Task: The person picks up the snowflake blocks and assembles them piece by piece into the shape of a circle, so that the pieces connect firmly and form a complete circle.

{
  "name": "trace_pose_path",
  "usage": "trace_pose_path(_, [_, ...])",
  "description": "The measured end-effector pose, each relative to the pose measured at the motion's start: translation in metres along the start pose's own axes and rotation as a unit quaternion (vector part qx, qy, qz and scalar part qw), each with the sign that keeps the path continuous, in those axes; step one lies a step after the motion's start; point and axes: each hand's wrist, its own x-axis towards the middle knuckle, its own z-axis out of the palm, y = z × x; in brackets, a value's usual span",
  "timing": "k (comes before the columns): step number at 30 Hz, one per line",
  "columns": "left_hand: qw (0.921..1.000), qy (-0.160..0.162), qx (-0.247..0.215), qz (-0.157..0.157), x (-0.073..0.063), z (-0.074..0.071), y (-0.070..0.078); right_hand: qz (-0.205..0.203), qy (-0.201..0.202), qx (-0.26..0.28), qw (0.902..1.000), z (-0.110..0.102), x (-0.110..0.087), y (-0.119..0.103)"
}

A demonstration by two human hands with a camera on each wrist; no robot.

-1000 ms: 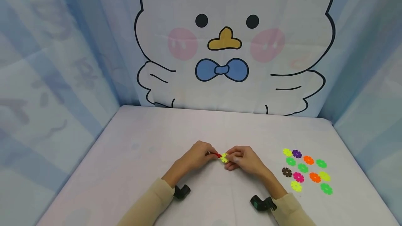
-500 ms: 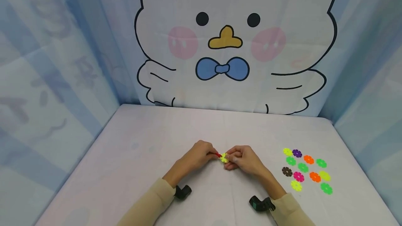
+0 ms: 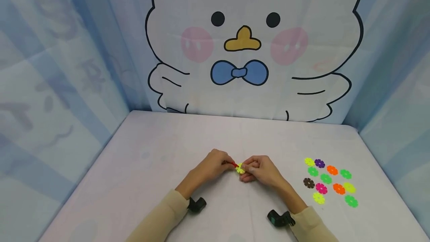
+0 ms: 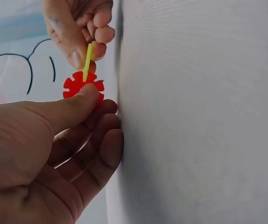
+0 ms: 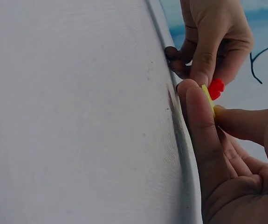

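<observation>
Near the middle of the table my left hand [image 3: 212, 165] pinches a red notched disc [image 4: 73, 86] between thumb and fingers. Opposite it, my right hand [image 3: 262, 169] pinches a yellow notched disc [image 3: 240, 169] by its edge. In the left wrist view the yellow disc stands edge-on, crosswise to the red one, and meets its notched rim. From the right wrist view the red disc shows just behind the yellow one, partly hidden by fingertips. How deep the notches interlock cannot be seen.
To the right lie several loose notched discs, among them a purple disc [image 3: 320, 163], a brown disc [image 3: 308, 183], a pink disc [image 3: 321, 188] and an orange disc [image 3: 339, 189]. They lie on the pale table cover [image 3: 161, 182]. A printed curtain [image 3: 242, 96] hangs behind the far edge.
Both hands stay almost in place, gripping the same two discs. The red disc and yellow disc have shifted slightly against each other. The head view has tilted a little.
</observation>
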Motion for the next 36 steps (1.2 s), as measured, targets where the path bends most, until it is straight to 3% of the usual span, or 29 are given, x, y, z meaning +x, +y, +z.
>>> trace_pose_path(6, [0.9983, 0.004, -0.053, -0.025, -0.002, -0.001, -0.003, -0.006, 0.027, -0.047, 0.9985, -0.001, -0.002, -0.004])
trace_pose_path(9, [0.9932, -0.005, -0.106, -0.048, -0.002, 0.0, -0.003, -0.011, 0.038, -0.069, 0.9968, -0.004, -0.004, -0.006])
trace_pose_path(11, [0.985, -0.015, -0.157, -0.07, -0.002, 0.001, -0.004, -0.013, 0.037, -0.069, 0.9968, -0.006, -0.005, -0.007])
trace_pose_path(14, [0.9656, -0.029, -0.235, -0.107, -0.003, 0.002, -0.004, -0.009, 0.038, -0.057, 0.9976, -0.008, -0.004, -0.006])
trace_pose_path(17, [0.9519, -0.038, -0.276, -0.127, -0.004, 0.003, -0.004, -0.006, 0.038, -0.042, 0.9984, -0.008, -0.003, -0.006])
trace_pose_path(24, [0.9382, -0.064, -0.307, -0.146, -0.004, 0.003, -0.003, -0.009, 0.032, -0.017, 0.9993, -0.004, -0.003, -0.008])
trace_pose_path(36, [0.9134, -0.073, -0.366, -0.162, -0.004, 0.011, -0.003, -0.019, 0.021, -0.01, 0.9995, -0.001, -0.002, -0.004])
